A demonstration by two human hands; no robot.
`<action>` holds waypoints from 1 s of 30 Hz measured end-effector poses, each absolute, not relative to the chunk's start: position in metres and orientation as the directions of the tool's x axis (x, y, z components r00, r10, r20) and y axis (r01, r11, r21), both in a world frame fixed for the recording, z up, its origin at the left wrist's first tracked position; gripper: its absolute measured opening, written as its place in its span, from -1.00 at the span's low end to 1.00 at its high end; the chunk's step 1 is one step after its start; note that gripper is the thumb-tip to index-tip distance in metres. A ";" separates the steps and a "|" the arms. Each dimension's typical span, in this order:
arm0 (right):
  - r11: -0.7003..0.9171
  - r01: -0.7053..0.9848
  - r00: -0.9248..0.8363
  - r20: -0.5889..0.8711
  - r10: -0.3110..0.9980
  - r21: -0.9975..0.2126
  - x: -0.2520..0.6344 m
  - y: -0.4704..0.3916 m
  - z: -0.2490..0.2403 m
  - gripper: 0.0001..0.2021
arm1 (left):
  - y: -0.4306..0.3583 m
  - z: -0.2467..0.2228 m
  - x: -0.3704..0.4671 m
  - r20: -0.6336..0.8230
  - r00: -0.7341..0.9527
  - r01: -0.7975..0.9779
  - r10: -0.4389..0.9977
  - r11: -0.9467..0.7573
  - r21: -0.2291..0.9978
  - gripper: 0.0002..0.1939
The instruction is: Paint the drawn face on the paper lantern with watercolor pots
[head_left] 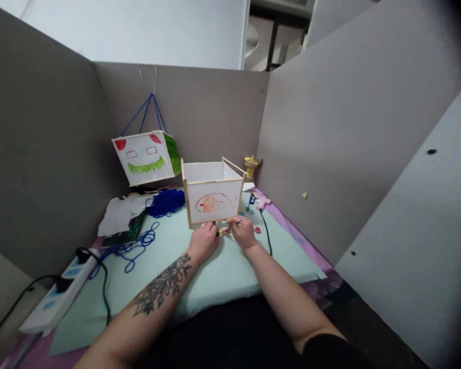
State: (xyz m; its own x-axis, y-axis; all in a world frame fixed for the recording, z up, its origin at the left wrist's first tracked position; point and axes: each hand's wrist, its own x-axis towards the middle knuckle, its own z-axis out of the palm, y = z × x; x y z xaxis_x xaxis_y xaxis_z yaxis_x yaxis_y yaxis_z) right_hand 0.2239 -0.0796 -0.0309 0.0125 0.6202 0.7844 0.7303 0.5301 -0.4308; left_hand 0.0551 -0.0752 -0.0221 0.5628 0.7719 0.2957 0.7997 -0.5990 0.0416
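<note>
A box-shaped lantern [213,202] with wooden edges and white sides stands on the table, open at the top. Its front panel shows a fish outline partly coloured orange. My right hand [243,231] pinches a thin blue paintbrush [234,225] just below the panel's lower right. Close by on the left, my left hand [205,241] rests at the panel's bottom edge with its fingers curled; what they hold, if anything, is too small to tell. Between the hands lie small paint pots [223,231], partly hidden by the fingers.
A decorated lantern [146,158] hangs at the back left. Blue cord [166,203], white paper [119,215] and a power strip [59,292] lie on the left. A pink glue gun [261,200] with a black cable and a red pot [257,230] are on the right; grey partitions surround the table.
</note>
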 end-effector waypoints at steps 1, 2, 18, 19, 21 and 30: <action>0.509 0.722 0.042 0.765 0.642 -0.468 0.224 -0.080 -0.030 -0.41 | -0.075 -0.022 0.055 0.289 0.560 0.801 0.776 -0.596 0.048 -0.81; 0.484 0.711 0.078 0.741 0.666 -0.510 0.225 -0.080 -0.030 -0.40 | -0.076 -0.021 0.055 0.283 0.556 0.804 0.781 -0.592 0.053 -0.81; 0.194 0.330 0.481 0.341 0.808 -0.924 0.238 -0.055 -0.042 -0.45 | -0.075 -0.020 0.054 0.295 0.546 0.817 0.784 -0.576 0.018 -0.83; 0.193 0.312 0.485 0.331 0.810 -0.930 0.240 -0.053 -0.044 -0.46 | -0.075 -0.020 0.054 0.295 0.543 0.818 0.786 -0.574 0.024 -0.83; 0.198 0.266 0.490 0.310 0.815 -0.943 0.242 -0.049 -0.047 -0.46 | -0.074 -0.021 0.054 0.291 0.538 0.821 0.791 -0.570 0.032 -0.83; 0.002 -0.076 0.552 -0.041 0.833 -0.997 0.241 -0.050 -0.038 -0.53 | -0.070 -0.025 0.051 0.402 0.527 0.819 0.749 -0.574 -0.004 -0.84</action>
